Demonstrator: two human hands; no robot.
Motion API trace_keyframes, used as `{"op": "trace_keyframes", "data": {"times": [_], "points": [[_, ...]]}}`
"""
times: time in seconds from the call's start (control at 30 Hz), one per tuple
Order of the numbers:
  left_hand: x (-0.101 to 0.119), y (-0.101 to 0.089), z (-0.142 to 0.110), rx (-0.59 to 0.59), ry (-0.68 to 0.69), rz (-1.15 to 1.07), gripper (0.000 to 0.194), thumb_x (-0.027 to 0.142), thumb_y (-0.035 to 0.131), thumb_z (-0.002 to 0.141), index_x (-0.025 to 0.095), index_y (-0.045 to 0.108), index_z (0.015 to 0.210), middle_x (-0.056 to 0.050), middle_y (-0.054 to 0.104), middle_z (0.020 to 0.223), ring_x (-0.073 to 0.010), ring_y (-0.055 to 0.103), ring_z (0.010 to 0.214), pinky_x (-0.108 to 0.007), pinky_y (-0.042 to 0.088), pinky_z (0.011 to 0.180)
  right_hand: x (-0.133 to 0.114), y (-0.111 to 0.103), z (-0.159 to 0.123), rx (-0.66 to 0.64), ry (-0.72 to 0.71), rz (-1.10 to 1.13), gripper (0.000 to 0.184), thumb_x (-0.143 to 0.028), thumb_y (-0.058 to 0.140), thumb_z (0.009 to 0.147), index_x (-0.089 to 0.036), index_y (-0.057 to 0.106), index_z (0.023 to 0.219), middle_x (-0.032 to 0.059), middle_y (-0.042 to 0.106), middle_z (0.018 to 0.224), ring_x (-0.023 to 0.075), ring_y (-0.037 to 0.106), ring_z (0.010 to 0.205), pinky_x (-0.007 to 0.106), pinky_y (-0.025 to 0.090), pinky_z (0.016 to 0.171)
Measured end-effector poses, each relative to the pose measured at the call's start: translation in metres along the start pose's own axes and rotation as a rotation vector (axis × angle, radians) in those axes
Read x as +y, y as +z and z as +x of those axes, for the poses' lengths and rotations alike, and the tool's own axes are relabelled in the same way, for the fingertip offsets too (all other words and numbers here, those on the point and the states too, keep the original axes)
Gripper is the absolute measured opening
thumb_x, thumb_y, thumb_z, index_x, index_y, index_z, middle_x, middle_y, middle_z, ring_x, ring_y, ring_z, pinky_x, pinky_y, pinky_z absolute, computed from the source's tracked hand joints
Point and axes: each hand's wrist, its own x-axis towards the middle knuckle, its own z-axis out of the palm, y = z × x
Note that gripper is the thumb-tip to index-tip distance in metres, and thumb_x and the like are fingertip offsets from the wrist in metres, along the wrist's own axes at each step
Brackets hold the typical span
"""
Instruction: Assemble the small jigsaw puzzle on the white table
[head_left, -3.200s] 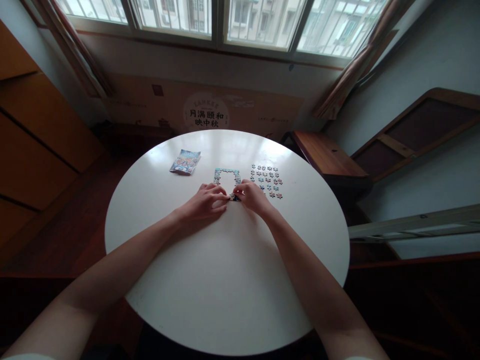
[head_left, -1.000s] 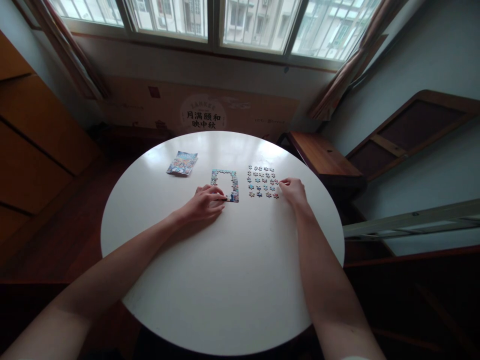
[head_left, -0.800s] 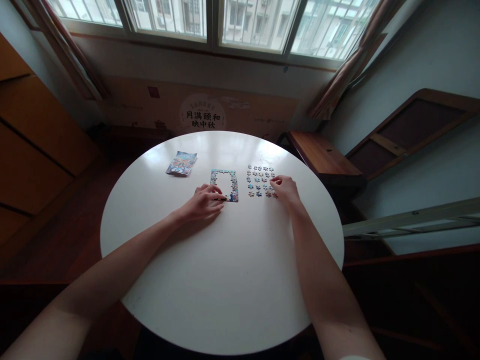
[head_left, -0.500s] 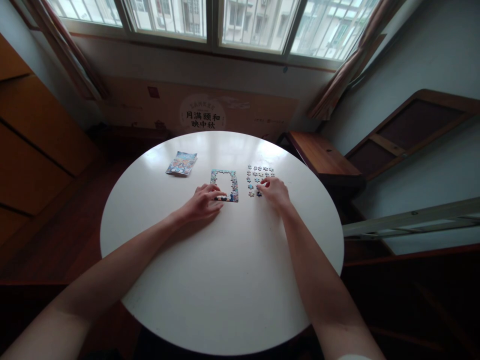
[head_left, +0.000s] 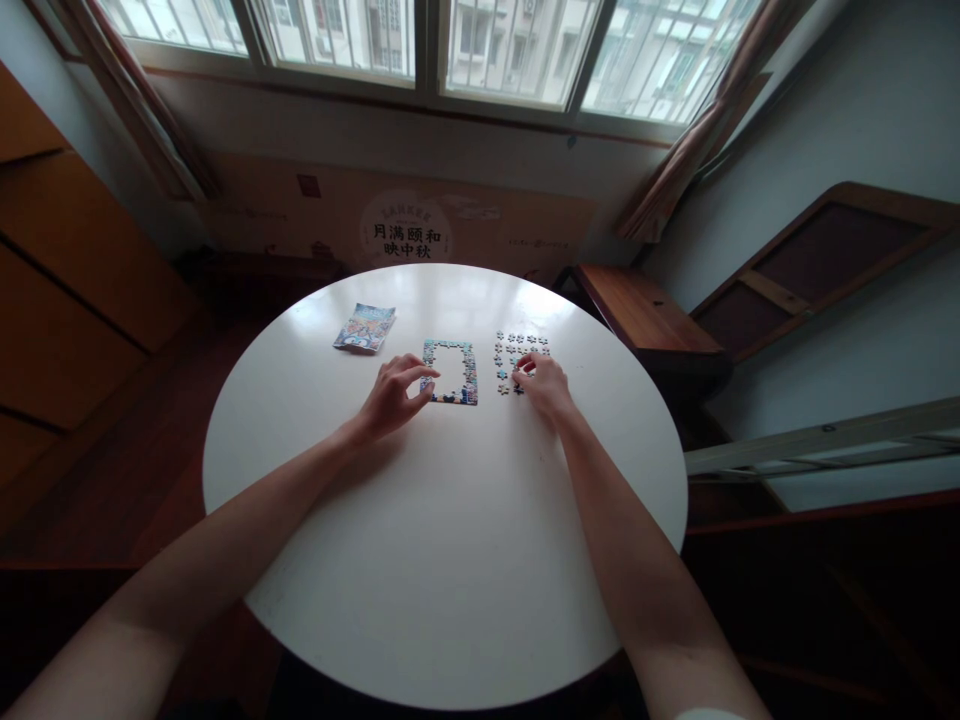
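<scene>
A jigsaw puzzle border point(head_left: 471, 372), joined into a rectangle around a bare middle, lies on the round white table point(head_left: 442, 560). My left hand point(head_left: 396, 395) is at the border's left side, thumb and fingers apart with nothing between them. To the right of the border, loose puzzle pieces point(head_left: 513, 349) are laid out in rows. Over the lower right of these rows is my right hand point(head_left: 546, 383), its thumb and fingertips bent close together at the pieces. Whether a piece is between those fingertips is too small to make out.
A colourful printed packet point(head_left: 365, 328) lies at the table's far left. Beyond the table's right edge stands a wooden bench point(head_left: 637, 310). A printed board point(head_left: 487, 215) leans under the window point(head_left: 502, 50).
My left hand has lifted off the border's lower edge and drawn left, its fingers opening. My right hand has shifted very slightly left over the loose pieces.
</scene>
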Motion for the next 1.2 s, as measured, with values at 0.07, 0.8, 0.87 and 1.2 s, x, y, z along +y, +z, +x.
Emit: {"op": "trace_keyframes", "data": {"times": [0.07, 0.8, 0.87, 1.2], "points": [[0.0, 0.0, 0.0, 0.001, -0.009, -0.014, 0.018, 0.023, 0.056, 0.087, 0.022, 0.07, 0.098, -0.005, 0.064, 0.097, -0.0211, 0.059, 0.095, -0.04, 0.044, 0.09, -0.004, 0.001, 0.0, 0.042, -0.048, 0.094, 0.01, -0.018, 0.063, 0.078, -0.019, 0.067, 0.086, 0.0032, 0.07, 0.085, 0.0192, 0.063, 0.082, 0.037, 0.046, 0.084], [0.0, -0.001, 0.002, -0.077, 0.046, -0.185, 0.019, 0.03, 0.068, 0.081, 0.021, 0.073, 0.098, -0.005, 0.07, 0.088, -0.0181, 0.065, 0.081, -0.032, 0.048, 0.079, -0.069, 0.045, -0.038, -0.419, -0.158, 1.146, 0.036, -0.041, 0.08, 0.064, -0.019, 0.072, 0.091, 0.0029, 0.07, 0.077, 0.0154, 0.065, 0.072, 0.027, 0.049, 0.062], [0.0, 0.0, 0.001, -0.078, 0.019, -0.183, 0.019, 0.032, 0.071, 0.079, 0.02, 0.073, 0.094, -0.005, 0.071, 0.087, -0.0189, 0.065, 0.081, -0.033, 0.049, 0.078, -0.07, 0.046, -0.038, -0.41, -0.135, 1.165, 0.034, -0.039, 0.081, 0.063, -0.018, 0.072, 0.088, 0.0035, 0.071, 0.078, 0.0151, 0.065, 0.072, 0.027, 0.049, 0.063], [0.004, -0.003, 0.005, -0.127, -0.272, -0.44, 0.029, 0.045, 0.066, 0.079, 0.017, 0.073, 0.078, -0.006, 0.074, 0.082, -0.0202, 0.066, 0.078, -0.029, 0.049, 0.066, -0.072, 0.049, -0.039, -0.357, -0.197, 1.092, 0.034, -0.043, 0.079, 0.064, -0.019, 0.074, 0.088, 0.0024, 0.069, 0.073, 0.0145, 0.062, 0.067, 0.028, 0.049, 0.062]]}}
